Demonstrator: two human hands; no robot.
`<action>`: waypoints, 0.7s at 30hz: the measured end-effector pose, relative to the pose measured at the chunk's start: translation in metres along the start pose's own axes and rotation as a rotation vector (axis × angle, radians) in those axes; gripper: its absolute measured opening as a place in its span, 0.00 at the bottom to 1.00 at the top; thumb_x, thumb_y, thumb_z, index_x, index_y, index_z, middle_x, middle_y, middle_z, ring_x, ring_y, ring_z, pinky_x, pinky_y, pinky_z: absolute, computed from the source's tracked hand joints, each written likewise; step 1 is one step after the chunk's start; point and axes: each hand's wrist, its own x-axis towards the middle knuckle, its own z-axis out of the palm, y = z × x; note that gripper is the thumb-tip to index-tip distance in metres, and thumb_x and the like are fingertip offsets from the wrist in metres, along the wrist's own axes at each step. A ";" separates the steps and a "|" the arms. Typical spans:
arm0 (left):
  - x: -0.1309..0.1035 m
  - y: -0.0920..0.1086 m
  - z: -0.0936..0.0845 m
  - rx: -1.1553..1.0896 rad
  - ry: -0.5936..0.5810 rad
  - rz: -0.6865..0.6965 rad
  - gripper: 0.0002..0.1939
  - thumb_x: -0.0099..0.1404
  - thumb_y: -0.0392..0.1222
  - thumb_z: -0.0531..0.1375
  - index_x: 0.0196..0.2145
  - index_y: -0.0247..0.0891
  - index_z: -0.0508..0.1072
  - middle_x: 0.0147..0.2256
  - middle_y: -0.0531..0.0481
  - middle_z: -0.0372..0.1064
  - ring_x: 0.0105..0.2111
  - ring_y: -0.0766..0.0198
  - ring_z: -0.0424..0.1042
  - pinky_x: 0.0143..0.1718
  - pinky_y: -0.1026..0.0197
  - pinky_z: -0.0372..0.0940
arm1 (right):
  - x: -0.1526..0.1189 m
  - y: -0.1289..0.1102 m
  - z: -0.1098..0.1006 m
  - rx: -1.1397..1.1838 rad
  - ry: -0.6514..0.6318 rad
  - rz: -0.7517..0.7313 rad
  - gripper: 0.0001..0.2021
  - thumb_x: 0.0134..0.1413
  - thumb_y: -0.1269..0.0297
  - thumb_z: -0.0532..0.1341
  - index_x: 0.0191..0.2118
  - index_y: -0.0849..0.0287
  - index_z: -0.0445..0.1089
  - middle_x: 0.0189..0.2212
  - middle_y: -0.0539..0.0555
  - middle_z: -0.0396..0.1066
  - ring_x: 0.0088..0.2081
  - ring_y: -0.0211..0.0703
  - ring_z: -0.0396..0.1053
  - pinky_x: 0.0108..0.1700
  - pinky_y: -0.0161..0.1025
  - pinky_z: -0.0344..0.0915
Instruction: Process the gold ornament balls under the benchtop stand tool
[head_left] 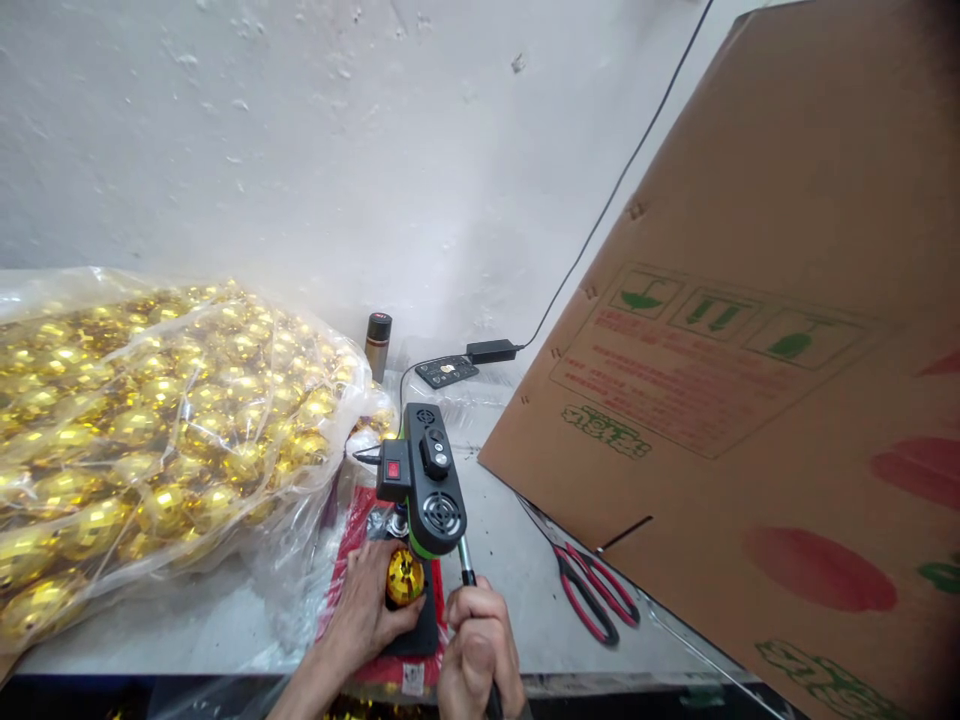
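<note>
Fingers of the left hand (364,605) closed round a gold ball (406,578), which sits just below the front end of a black press (435,470). Right hand (480,640) clenched on the lever (466,562) at the press's right. Red sheet (346,535) under the press. Crowding the left: clear bag (296,545) bulging with gold balls, its edge near the press. Right side blocked by a tilted carton (675,370); red-handled scissors (592,590) lie between it and the lever. Behind: dark-capped canister (378,345), patterned black pad (448,371), power adapter (491,351) with cable rising along the wall (300,150).
</note>
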 end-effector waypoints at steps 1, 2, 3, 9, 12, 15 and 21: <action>0.000 0.001 0.000 -0.004 0.002 0.000 0.21 0.57 0.43 0.69 0.49 0.40 0.77 0.44 0.42 0.79 0.46 0.42 0.77 0.52 0.40 0.68 | -0.001 0.003 -0.001 0.004 -0.008 -0.026 0.20 0.78 0.66 0.49 0.28 0.53 0.62 0.25 0.44 0.66 0.26 0.35 0.64 0.54 0.40 0.69; 0.001 0.001 -0.001 -0.008 -0.001 -0.003 0.21 0.57 0.43 0.69 0.49 0.40 0.77 0.44 0.42 0.79 0.46 0.42 0.77 0.52 0.40 0.68 | -0.002 0.007 -0.002 0.008 -0.012 -0.042 0.20 0.77 0.66 0.49 0.28 0.53 0.61 0.24 0.44 0.66 0.25 0.35 0.64 0.55 0.40 0.69; 0.001 0.002 -0.002 -0.011 -0.009 -0.009 0.21 0.57 0.43 0.69 0.49 0.40 0.77 0.44 0.42 0.79 0.46 0.42 0.77 0.52 0.40 0.68 | -0.004 0.009 -0.003 0.011 -0.021 -0.050 0.20 0.77 0.66 0.49 0.28 0.54 0.62 0.25 0.44 0.66 0.25 0.35 0.64 0.54 0.40 0.69; 0.003 0.004 -0.005 -0.034 -0.029 -0.027 0.23 0.57 0.45 0.71 0.50 0.39 0.78 0.45 0.40 0.79 0.48 0.40 0.77 0.52 0.39 0.70 | -0.012 0.010 0.002 0.028 -0.010 -0.032 0.20 0.77 0.65 0.49 0.27 0.54 0.62 0.24 0.46 0.67 0.24 0.37 0.66 0.40 0.41 0.69; 0.005 0.003 -0.002 -0.027 -0.001 -0.017 0.23 0.57 0.44 0.71 0.50 0.40 0.78 0.45 0.40 0.80 0.48 0.39 0.78 0.53 0.37 0.70 | 0.003 -0.008 0.003 0.041 0.037 0.055 0.22 0.76 0.67 0.50 0.25 0.54 0.58 0.22 0.46 0.63 0.23 0.38 0.64 0.33 0.40 0.65; -0.002 -0.002 0.002 -0.026 0.020 0.009 0.26 0.56 0.42 0.70 0.53 0.39 0.78 0.47 0.39 0.80 0.49 0.39 0.79 0.54 0.37 0.72 | 0.031 -0.033 0.000 0.089 0.009 0.232 0.20 0.75 0.68 0.54 0.26 0.55 0.60 0.25 0.48 0.63 0.25 0.36 0.62 0.27 0.37 0.56; -0.056 -0.053 0.008 0.043 0.078 0.222 0.38 0.61 0.53 0.72 0.66 0.43 0.71 0.60 0.35 0.77 0.60 0.37 0.77 0.60 0.37 0.73 | 0.062 -0.066 0.000 0.121 -0.006 0.442 0.20 0.76 0.60 0.57 0.28 0.56 0.66 0.25 0.48 0.63 0.25 0.36 0.57 0.30 0.40 0.52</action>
